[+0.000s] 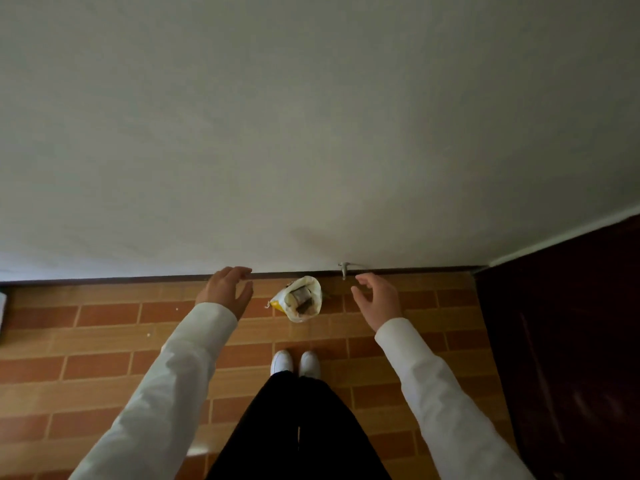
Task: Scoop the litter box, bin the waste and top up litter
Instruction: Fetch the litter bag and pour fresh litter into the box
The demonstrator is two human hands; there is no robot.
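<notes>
Tiled floor, upright open-topped bag

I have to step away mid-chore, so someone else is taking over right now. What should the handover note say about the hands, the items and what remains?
Left hand: open, empty, held out above the floor.
Right hand: open, empty, likewise.
Open bag: stands on the tiled floor by the wall, between the two hands and ahead of the white shoes; neither hand touches it. Something dark shows inside; contents unclear.
Litter box, scoop, bin: none in view.
Done: nothing can be confirmed.
Left: probably pick up the bag, then proceed.
</notes>
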